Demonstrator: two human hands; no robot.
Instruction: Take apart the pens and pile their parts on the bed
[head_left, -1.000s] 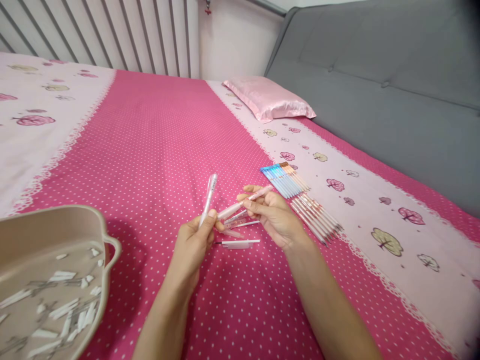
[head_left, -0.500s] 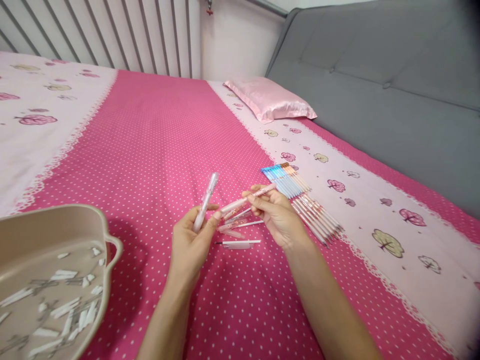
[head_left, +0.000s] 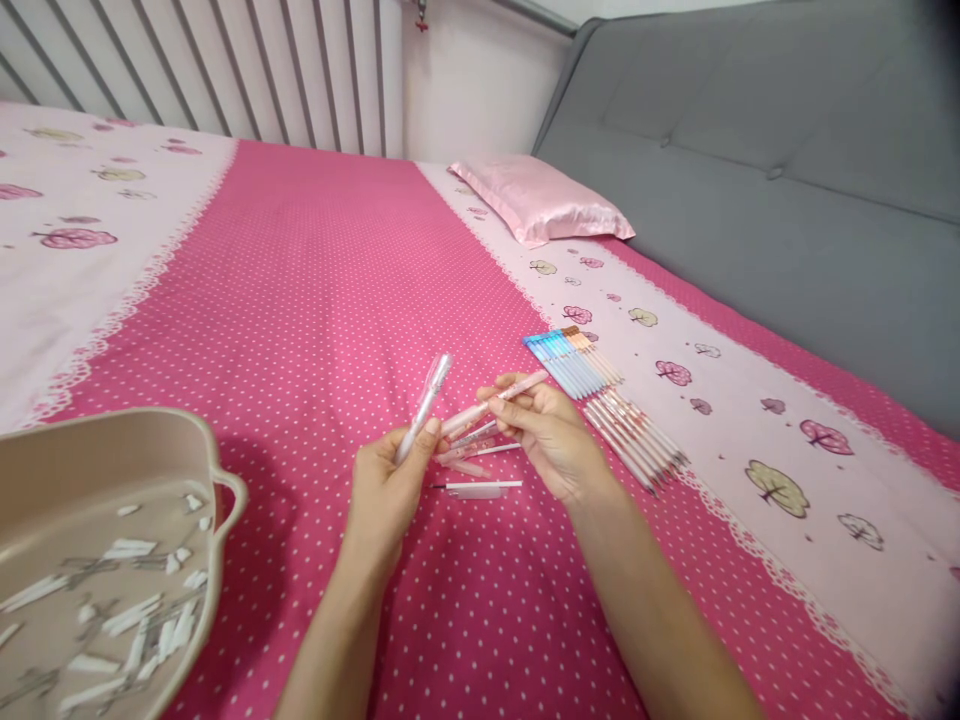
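A pink pen [head_left: 525, 385] slants above a dotted bedspread [head_left: 337, 280], pinched in the grip of the right hand [head_left: 559, 445], its lower end beside the left hand [head_left: 386, 480], whose grip holds a clear pen [head_left: 426, 402] tilted upward. Loose pen parts [head_left: 484, 486] lie below, rows of pens [head_left: 568, 364] at right, a beige basin [head_left: 112, 450] at left.

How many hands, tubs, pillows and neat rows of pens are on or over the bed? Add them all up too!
Hands: 2 (left hand, right hand)
Tubs: 1 (beige tub)
Pillows: 1 (pink pillow)
Neat rows of pens: 2 (blue-and-peach row, reddish-white row)
Total: 6
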